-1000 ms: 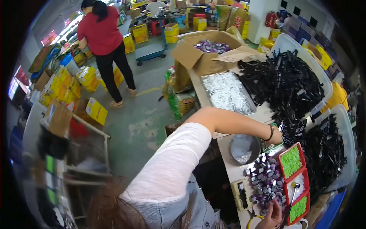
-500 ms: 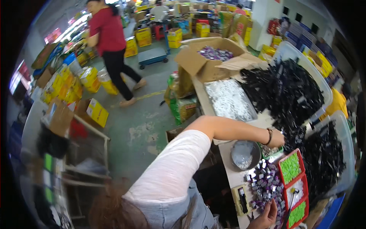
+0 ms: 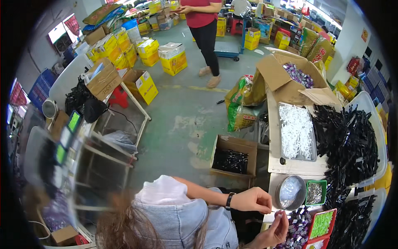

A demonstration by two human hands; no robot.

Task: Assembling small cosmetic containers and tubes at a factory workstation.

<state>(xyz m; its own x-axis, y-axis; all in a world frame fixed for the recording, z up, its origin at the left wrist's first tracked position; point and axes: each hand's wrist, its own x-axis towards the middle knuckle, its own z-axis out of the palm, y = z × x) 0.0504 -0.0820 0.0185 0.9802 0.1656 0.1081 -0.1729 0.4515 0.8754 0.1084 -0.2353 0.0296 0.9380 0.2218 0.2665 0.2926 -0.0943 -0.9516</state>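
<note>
A pale worktable [image 3: 298, 167] runs down the right side, crowded with heaps and trays of parts.

Largest on it is a heap of black pieces [image 3: 346, 137]; beyond stands an open cardboard box [image 3: 273, 74], and beside the heap lies a metal tray [image 3: 314, 154] of white pieces. The left hand [image 3: 252, 200], banded in black at the wrist, and the right hand [image 3: 275, 232] come together at the table's near-left edge, fingertips curled into pinches close to each other; whether they grip something tiny cannot be told. Purple-and-silver pieces [image 3: 297, 227] lie loose on the table just right of the right hand, next to a red tray [image 3: 319, 239]. A round grey bowl [image 3: 301, 202] sits just right of the left hand's fingertips, and beside it a smaller green basket [image 3: 316, 181] holds metallic bits.
</note>
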